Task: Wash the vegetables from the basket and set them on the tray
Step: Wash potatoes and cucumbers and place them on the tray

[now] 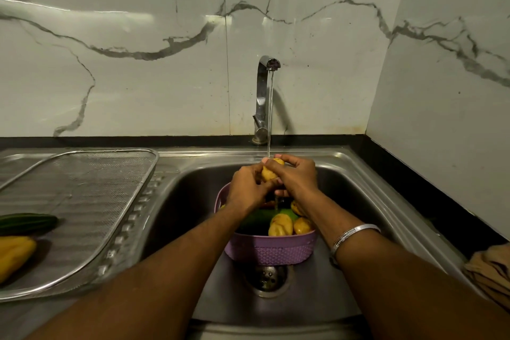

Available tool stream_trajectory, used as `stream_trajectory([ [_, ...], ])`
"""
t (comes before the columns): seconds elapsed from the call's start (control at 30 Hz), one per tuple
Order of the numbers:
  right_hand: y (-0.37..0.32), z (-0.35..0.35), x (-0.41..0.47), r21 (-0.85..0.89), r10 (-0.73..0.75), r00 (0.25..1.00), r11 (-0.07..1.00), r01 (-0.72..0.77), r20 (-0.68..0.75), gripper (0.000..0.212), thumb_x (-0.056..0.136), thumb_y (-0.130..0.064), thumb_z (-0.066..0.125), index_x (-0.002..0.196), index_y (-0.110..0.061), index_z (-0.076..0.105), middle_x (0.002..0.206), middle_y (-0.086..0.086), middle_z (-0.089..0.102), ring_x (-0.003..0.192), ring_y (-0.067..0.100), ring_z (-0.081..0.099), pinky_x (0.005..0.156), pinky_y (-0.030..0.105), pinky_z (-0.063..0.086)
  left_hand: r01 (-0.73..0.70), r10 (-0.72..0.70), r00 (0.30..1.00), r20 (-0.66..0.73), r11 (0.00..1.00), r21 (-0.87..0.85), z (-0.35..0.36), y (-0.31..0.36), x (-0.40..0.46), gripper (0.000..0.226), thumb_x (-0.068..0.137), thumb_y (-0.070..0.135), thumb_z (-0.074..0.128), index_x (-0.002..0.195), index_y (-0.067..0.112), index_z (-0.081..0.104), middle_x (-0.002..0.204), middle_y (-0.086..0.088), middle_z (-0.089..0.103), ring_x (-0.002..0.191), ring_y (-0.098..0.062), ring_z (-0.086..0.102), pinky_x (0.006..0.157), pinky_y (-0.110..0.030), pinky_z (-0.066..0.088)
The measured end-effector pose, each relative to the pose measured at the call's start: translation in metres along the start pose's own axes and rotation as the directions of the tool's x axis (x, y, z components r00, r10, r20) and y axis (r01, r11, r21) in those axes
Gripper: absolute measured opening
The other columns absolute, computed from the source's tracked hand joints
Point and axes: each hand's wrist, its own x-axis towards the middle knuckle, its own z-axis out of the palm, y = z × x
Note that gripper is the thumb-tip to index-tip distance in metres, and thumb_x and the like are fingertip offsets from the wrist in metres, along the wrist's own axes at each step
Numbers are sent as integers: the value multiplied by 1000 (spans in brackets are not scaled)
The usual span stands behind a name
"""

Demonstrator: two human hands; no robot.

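Potato (269, 172) in both hands, right under the thin stream of water (270, 113) that falls from the tap (262, 96). It is small and yellow. The left hand (248, 188) curls its fingers round the potato from the left side. The right hand (296, 176) curls round it from the right and over the top, so only a bit of the potato shows between them. Both hands are up over the back half of the basket (269, 250). The basket is purple with a woven look and sits inside the sink (358, 193), just behind the drain (267, 277). In the basket lie more potatoes (280, 225), yellow like the first one, near the front and right side. Next to them is a long green vegetable (258, 218), and I cannot tell what kind it is. Something orange peeks out under the hands, too hidden to name. The right wrist has a silver bangle (356, 232) on it. To the left of the sink is the tray (91, 174), a shiny wire mesh one, lying on the ribbed metal side of the sink. On the tray, at the far left edge, a dark green cucumber (27, 223) lies close beside a yellow pepper (13, 255). Behind the sink is a white wall (138, 77) with grey marble lines. At the far right, on the dark counter (447, 210), sits a tan cloth (489, 270).
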Motion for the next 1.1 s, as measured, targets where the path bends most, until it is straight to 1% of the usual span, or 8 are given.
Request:
stream_trajectory([
  [0.13, -3, -3, 4, 7, 62, 992, 998, -63, 110, 41, 83, -26, 84, 121, -17, 72, 102, 8, 75, 69, 13, 70, 52, 26, 59, 9, -9, 1000, 21, 999, -33, -4, -1, 0, 17, 89, 16, 76, 104, 8, 74, 77, -5, 75, 63, -6, 71, 53, -15, 51],
  [0.23, -9, -8, 8, 10, 134, 967, 990, -139, 216, 38, 92, -12, 74, 129, -13, 67, 109, 13, 72, 75, 18, 72, 56, 29, 62, 58, -53, 997, 54, 993, -102, -5, -1, 0, 18, 91, 12, 73, 107, 3, 72, 65, 3, 70, 49, 1, 62, 46, -14, 46],
  [0.3, -9, -8, 8, 5, 171, 957, 984, -178, 236, 39, 94, -6, 69, 132, -12, 65, 111, 16, 71, 66, 15, 71, 58, 33, 64, 74, -67, 995, 74, 993, -94, -7, -3, 0, 21, 92, 11, 72, 110, 2, 72, 65, 6, 69, 48, 2, 62, 46, -13, 46],
  [0.4, -4, -7, 5, -7, 181, 960, 983, -184, 212, 36, 94, -8, 69, 130, -13, 67, 104, 16, 72, 57, 13, 69, 60, 36, 64, 70, -66, 994, 83, 996, -48, -8, -5, 1, 23, 90, 14, 74, 111, 3, 72, 69, 5, 72, 53, 1, 65, 49, -13, 48],
  [0.63, 3, 1, 5, 14, 89, 994, 996, -90, 62, 36, 83, -23, 84, 117, -21, 73, 100, 6, 75, 69, 14, 71, 56, 31, 60, 4, -4, 1000, -3, 994, 107, -6, -2, 0, 22, 86, 26, 80, 106, 20, 75, 77, 4, 76, 69, -6, 73, 60, -22, 57],
  [0.83, 6, 2, 4, -36, 29, 997, 999, -32, -77, 49, 68, -43, 93, 107, -21, 74, 99, 1, 74, 78, 21, 75, 51, 29, 58, -12, 9, 1000, 14, 986, 165, -1, 0, 2, 18, 85, 28, 80, 98, 17, 74, 78, 2, 76, 71, -8, 73, 68, -33, 62],
  [1.0, 1, -2, 7, -90, 78, 987, 994, -66, 137, 39, 84, -32, 83, 118, -16, 71, 105, 8, 74, 84, 21, 75, 55, 30, 60, 10, -13, 999, 32, 995, 95, -11, 1, -1, 19, 84, 26, 82, 97, 13, 75, 68, 1, 74, 60, -5, 71, 52, -15, 51],
  [1.1, -2, -5, 9, -47, 148, 960, 989, -141, 238, 26, 92, -21, 76, 116, -14, 73, 106, 12, 75, 81, 20, 75, 56, 31, 61, 27, -30, 999, 35, 997, 76, -15, -5, 1, 22, 81, 33, 83, 99, 22, 77, 69, 0, 76, 60, -10, 72, 59, -26, 57],
])
